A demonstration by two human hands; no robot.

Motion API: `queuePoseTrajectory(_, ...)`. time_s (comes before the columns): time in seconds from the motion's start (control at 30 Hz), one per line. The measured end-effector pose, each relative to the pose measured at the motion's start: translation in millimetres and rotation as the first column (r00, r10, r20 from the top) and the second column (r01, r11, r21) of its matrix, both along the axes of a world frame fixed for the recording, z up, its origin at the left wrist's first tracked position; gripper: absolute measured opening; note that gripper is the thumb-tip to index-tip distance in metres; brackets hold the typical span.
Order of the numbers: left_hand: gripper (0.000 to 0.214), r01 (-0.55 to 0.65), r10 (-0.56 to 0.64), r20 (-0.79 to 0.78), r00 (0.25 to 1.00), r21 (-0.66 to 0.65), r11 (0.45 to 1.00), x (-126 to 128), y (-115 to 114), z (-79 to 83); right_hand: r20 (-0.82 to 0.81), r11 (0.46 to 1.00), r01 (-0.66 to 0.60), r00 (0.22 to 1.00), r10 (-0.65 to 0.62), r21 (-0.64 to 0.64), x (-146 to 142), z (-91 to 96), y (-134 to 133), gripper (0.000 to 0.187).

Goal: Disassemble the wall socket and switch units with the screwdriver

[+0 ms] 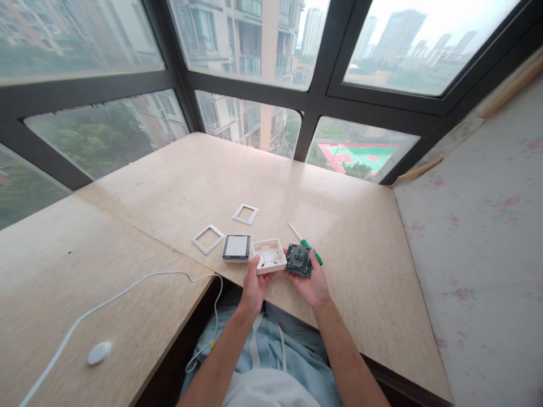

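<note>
Your left hand [254, 289] is closed on the open white box [271, 268], thumb against its near left corner and fingers beneath; the box sits over the near part of the table [348, 220], its hollow side up. Your right hand [313, 287] grips the dark switch module [299, 260], thumb along its right edge, fingers below, with its back face up. Module and box are side by side; whether they touch, you cannot tell from this view. Just beyond your right hand lies a screwdriver [304, 243], green handle toward you, its shaft pointing away to the left. Immediately left of the box rests a white-faced switch unit [236, 246] with a dark border. Two white frames lie flat: the left frame [199, 247] beside that unit, the far frame [240, 221] beyond it. A white cable [165, 273] crosses the table at left, with a white disc [99, 353] near it.
</note>
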State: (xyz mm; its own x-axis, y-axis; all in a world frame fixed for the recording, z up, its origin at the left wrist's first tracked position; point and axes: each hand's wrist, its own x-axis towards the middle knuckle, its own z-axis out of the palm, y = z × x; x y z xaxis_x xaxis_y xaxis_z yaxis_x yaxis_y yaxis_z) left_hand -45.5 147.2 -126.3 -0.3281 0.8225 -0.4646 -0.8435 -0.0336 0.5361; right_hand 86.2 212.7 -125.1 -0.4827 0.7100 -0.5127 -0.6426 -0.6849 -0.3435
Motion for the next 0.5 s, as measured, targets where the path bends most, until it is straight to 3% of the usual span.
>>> queuePoseTrajectory(0.13, 0.066, -0.012, 0.001, -0.168, 0.986, -0.063, 0.998, -1, -3, -8.0, 0.009, 0.998, 0.057, 0.998, -0.057, -0.005, 1, 2.1, 4, 0.044)
queuePoseTrajectory(0.27, 0.074, 0.062, -0.105, -0.326, 0.939, -0.141, 0.988, -6, -2, -14.2, -0.004, 0.995, 0.096, 0.995, -0.096, -0.017, 5, 8.3, 9, 0.046)
queuePoseTrajectory(0.5, 0.085, 0.202, -0.275, -0.468, 0.84, -0.2, 0.959, -15, 10, -20.8, 0.095, 0.988, 0.152, 0.984, -0.153, 0.015, 10, 19.8, 15, 0.045)
